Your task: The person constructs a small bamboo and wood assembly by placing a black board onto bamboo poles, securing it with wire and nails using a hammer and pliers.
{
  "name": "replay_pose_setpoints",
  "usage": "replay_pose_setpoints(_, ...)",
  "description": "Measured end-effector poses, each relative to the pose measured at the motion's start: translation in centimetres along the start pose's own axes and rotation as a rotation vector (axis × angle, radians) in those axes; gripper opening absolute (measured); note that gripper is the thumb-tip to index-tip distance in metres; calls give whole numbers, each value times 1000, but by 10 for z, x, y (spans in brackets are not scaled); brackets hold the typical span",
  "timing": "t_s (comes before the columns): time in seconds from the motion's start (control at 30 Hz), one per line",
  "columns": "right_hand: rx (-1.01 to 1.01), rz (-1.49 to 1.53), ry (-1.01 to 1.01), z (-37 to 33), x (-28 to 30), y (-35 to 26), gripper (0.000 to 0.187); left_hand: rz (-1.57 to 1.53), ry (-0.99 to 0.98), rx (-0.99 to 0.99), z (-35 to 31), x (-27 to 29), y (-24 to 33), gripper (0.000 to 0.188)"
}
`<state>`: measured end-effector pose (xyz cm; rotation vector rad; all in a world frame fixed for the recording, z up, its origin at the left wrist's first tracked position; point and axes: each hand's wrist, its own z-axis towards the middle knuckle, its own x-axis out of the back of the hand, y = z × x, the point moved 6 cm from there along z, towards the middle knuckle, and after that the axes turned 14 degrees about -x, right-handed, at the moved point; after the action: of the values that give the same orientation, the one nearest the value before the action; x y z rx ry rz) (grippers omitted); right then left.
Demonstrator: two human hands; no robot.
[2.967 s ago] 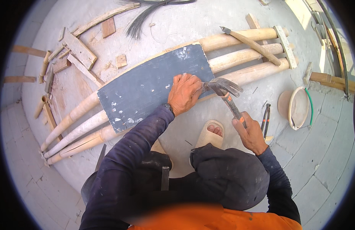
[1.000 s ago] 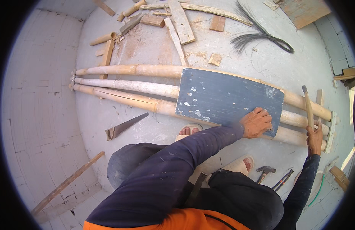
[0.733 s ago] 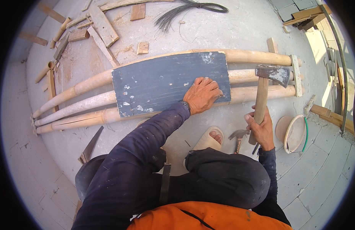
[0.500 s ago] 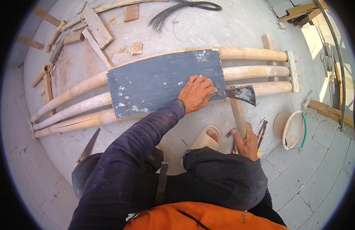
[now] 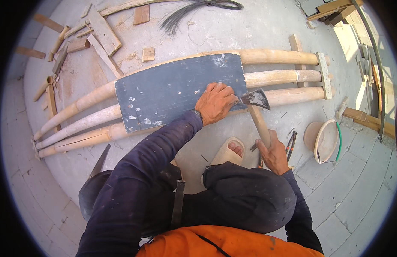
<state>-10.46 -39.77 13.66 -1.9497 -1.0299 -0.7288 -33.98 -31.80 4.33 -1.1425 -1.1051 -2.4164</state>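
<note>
My left hand (image 5: 215, 103) rests on a dark blue-grey board (image 5: 164, 92) near its lower right corner. Its fingers are curled, thumb and forefinger pinched together; whatever they may hold is too small to make out. In my right hand (image 5: 274, 154) is the wooden handle of a hatchet (image 5: 259, 124), whose dark, flared blade points right. The blunt end of its head is close beside my left fingertips. Beneath the board run three pale bamboo poles (image 5: 282, 78), spread apart at the right and drawn together at the left.
A small wooden crosspiece (image 5: 324, 76) spans the poles' right ends. Pliers (image 5: 291, 145) and a bucket (image 5: 326, 141) stand to the right. A saw blade (image 5: 100, 161) lies at my left knee. Beyond the poles are a wire bundle (image 5: 194, 10) and scrap planks (image 5: 103, 32).
The hatchet head has come left, closer to my left fingers, and my right hand has moved slightly up with it. My left hand keeps its place on the board.
</note>
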Motion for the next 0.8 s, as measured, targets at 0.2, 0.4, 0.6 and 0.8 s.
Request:
replay_pose_setpoints(0.2,76,153,103,-4,12,-2,41,-39,-104,29,0,-3,-2,21)
replay_pose_setpoints(0.4,-26,82,25,-1,-7,21,45,173,-305,27,-23,18,-18,88)
replay_pose_setpoints(0.6,56,214,57,-7,7,18,44,302,-465,58,-34,17,-26,109)
replay_pose_setpoints(0.8,102,484,291,-13,16,19,43,299,-462,78,-33,13,-22,112)
